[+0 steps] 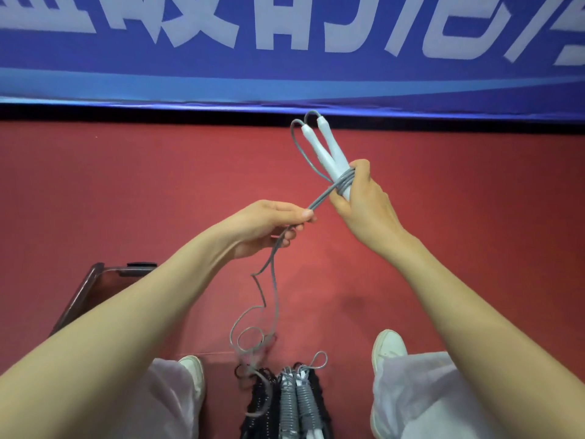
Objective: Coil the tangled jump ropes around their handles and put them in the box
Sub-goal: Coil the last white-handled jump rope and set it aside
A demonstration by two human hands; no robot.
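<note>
Handles (329, 153) in right hand (364, 204), rope (321, 199) pinched — left fingers (292, 214)

grey rope (274, 274) | white handles (326, 153) | red floor (459, 191) | blue banner (285, 74)

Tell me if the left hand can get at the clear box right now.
Probably yes: the box lies just under that forearm, nothing else covering it, though the left hand is pinching the grey rope.
</note>
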